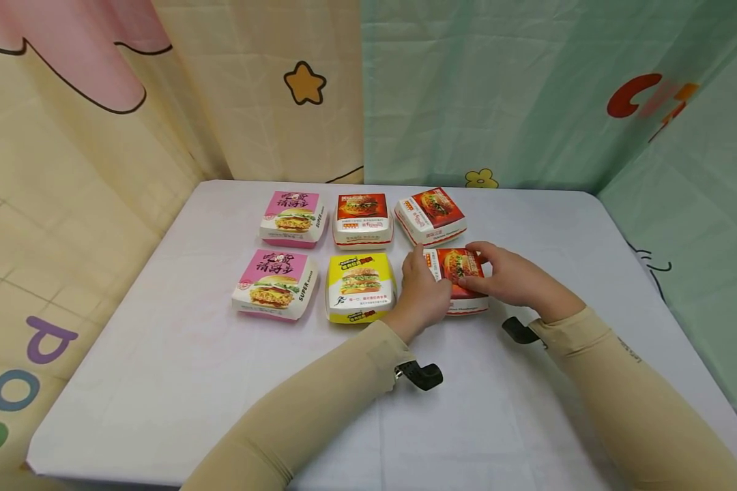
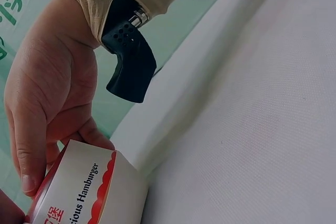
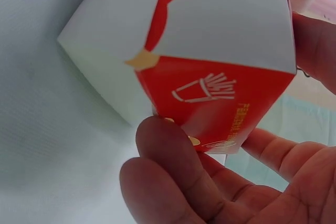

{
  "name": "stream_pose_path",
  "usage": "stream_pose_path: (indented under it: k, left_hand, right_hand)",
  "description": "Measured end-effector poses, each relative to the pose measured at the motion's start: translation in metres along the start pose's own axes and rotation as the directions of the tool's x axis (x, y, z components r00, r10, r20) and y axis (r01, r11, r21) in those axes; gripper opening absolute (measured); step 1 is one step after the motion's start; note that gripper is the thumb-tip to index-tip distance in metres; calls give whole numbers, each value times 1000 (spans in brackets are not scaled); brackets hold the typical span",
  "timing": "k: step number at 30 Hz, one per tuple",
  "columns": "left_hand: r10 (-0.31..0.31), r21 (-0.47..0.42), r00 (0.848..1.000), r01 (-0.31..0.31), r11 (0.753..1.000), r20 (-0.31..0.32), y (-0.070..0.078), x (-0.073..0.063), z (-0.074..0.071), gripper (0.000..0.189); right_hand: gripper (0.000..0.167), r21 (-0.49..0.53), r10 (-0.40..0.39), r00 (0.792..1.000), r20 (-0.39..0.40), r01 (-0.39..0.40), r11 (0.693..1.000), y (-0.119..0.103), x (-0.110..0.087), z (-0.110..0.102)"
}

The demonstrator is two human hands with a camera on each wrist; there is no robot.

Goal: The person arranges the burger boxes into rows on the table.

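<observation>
A red and white hamburger box [image 1: 456,262] lies at the right end of the front row, held between both hands. My left hand [image 1: 422,293] grips its left side, partly covering it; in the left wrist view that hand's fingers bend over the edge of the box [image 2: 79,187]. My right hand [image 1: 516,278] holds the opposite side, its thumb reaching over the top. Seen from the right wrist, fingertips [image 3: 163,145] press the red side panel of the box [image 3: 220,30]. Directly behind it sits another red hamburger box [image 1: 432,211], turned at an angle.
Left of my left hand is a yellow burger box [image 1: 361,288], then a pink one [image 1: 276,285]. The back row also holds a pink box [image 1: 293,218] and a red box [image 1: 363,221]. All stand on a white-covered table [image 1: 160,382], with curtains behind.
</observation>
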State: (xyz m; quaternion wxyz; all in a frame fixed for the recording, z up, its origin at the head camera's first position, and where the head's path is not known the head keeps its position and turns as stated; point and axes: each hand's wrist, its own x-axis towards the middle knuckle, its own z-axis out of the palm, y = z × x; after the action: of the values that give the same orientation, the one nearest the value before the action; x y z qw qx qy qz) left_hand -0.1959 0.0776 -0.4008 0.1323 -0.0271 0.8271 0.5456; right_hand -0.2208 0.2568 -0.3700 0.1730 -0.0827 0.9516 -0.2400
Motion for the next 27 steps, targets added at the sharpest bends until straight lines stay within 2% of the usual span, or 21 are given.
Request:
stream_pose_path:
  k: [19,27]
  left_hand:
    - [9,-11,1000,-9,1000,10,-6,-6,-5,88]
    - [35,12,999,-35,999,9,-8,-10,-6,86]
  right_hand:
    - [84,-7,14,1000,24,-14,1000,-4,-6,2]
    - [82,-9,4,1000,27,-4,1000,-5,-7,3]
